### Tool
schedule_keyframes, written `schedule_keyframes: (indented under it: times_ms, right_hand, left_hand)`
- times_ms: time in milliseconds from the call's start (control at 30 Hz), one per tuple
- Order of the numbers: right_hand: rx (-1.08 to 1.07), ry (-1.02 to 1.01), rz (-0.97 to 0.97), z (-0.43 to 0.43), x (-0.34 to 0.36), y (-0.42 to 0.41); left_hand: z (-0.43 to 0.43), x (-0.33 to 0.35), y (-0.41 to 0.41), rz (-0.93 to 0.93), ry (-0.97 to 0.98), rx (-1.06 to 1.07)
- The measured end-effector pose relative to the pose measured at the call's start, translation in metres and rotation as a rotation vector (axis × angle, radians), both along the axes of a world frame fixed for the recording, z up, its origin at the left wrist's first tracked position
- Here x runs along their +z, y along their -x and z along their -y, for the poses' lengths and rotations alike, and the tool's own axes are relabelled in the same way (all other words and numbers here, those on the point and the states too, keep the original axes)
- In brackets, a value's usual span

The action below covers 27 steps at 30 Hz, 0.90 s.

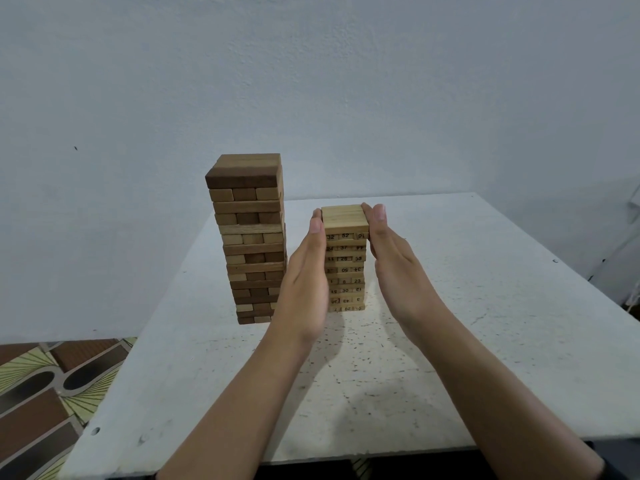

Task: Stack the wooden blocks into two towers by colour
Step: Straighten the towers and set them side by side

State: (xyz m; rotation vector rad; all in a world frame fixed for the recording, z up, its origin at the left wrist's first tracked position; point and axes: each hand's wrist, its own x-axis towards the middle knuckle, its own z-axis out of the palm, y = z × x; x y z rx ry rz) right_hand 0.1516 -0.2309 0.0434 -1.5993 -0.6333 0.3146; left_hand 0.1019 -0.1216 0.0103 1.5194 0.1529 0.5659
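On the speckled white table (pixel 502 323) stand 2 towers, near each other but apart: a taller tower of dark and mid-brown wooden blocks (pixel 250 237) on the left, and a shorter tower of pale pine blocks printed with black numbers (pixel 345 261) at the centre. The left hand (pixel 304 271) and right hand (pixel 393 258) lie flat, fingers straight, against the pale tower's 2 opposite sides. The blocks look light, stiff and smooth, merely resting on one another, so a one-sided shove would likely topple them. Equal pressure from both flanks seems safest.
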Motion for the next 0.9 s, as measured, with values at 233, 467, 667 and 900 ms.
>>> schedule_keyframes:
  times_ms: [233, 467, 667, 900]
  right_hand:
    - [-0.007, -0.018, -0.004, 0.0, 0.001, 0.002]
    - [-0.016, -0.03, -0.038, 0.008, -0.016, -0.005]
    - [0.001, 0.017, -0.058, 0.012, -0.029, -0.003]
    - [0.054, 0.023, -0.033, 0.011, -0.028, 0.003]
  left_hand:
    - [0.001, 0.003, 0.002, -0.005, 0.036, 0.021]
    - [-0.002, -0.007, 0.01, -0.066, 0.028, 0.01]
    - [-0.002, -0.014, 0.016, -0.149, 0.028, 0.008]
    - [-0.002, -0.02, 0.017, -0.138, 0.014, -0.013]
